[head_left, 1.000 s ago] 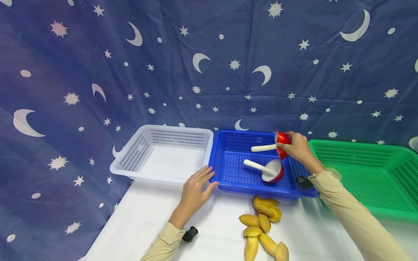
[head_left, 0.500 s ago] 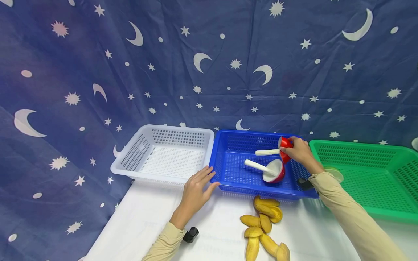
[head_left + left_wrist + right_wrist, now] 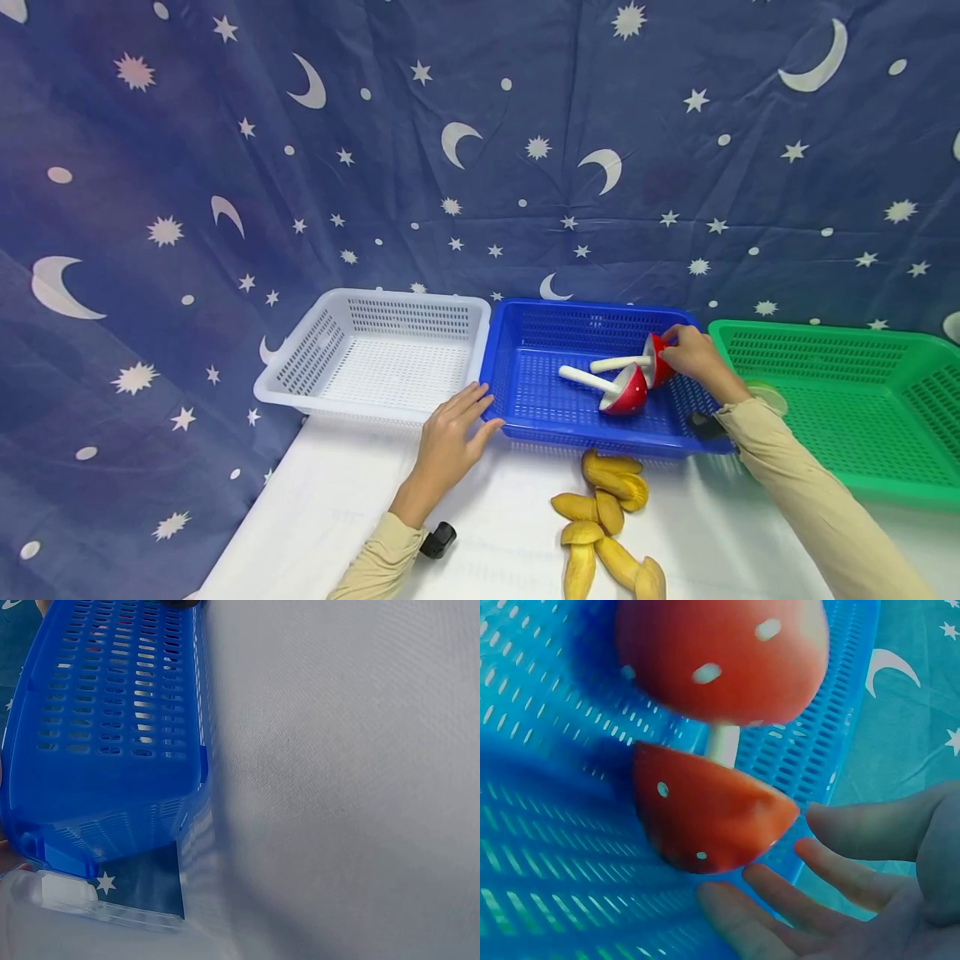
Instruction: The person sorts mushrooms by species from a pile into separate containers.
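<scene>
1. right hand (image 3: 693,354) is inside the blue basket (image 3: 525,392), at the cap of the far mushroom (image 3: 654,360). right wrist view shows fingers (image 3: 780,900) straight and spread beside the cap, not curled round it, so it is open, at most touching.
2. left hand (image 3: 450,429) lies flat and open on the table (image 3: 337,517), fingertips at the blue basket's near left corner, holding nothing.
3. 2 toy mushrooms lie in the blue basket, the far one against the near mushroom (image 3: 618,390), stems pointing left.
4. risk: round caps may roll on the mesh floor; a brush from the open fingers could shove 1 into the other.
5. risk: the basket is light plastic; a knock at the right wall could slide it toward the white basket (image 3: 375,354) if the left hand does not brace it.
6. head view alone shows the green basket (image 3: 847,400) and yellow pieces (image 3: 607,508) on the table.
7. right wrist view alone shows finger pose and white spots on the caps. left wrist view shows only the blue basket wall (image 3: 112,712) and table cloth, not the hand.
</scene>
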Demonstrator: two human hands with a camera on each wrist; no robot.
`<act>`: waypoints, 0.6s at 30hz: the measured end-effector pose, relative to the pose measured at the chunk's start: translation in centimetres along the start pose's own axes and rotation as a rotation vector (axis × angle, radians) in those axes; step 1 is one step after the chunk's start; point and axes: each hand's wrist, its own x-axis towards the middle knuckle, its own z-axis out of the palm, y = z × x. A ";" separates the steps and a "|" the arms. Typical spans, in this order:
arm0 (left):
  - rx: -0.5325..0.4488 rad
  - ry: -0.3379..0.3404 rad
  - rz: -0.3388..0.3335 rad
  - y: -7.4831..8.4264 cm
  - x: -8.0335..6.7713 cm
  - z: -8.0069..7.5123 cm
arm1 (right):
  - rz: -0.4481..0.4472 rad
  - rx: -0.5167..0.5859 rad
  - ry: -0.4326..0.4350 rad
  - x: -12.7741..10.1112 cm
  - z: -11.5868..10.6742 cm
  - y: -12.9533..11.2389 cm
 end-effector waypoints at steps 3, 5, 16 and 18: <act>-0.002 0.002 0.003 0.0 0.0 0.0 | -0.006 0.007 -0.013 -0.3 -0.3 -0.2; -0.007 -0.003 0.002 0.0 0.0 0.0 | -0.010 0.013 -0.022 -0.7 -0.5 -0.3; -0.055 -0.032 -0.023 0.3 0.5 -0.6 | -0.058 0.037 -0.074 -2.9 -2.0 -1.5; -0.072 -0.056 -0.040 0.4 0.8 -0.9 | -0.080 0.021 -0.073 -3.5 -2.2 -1.7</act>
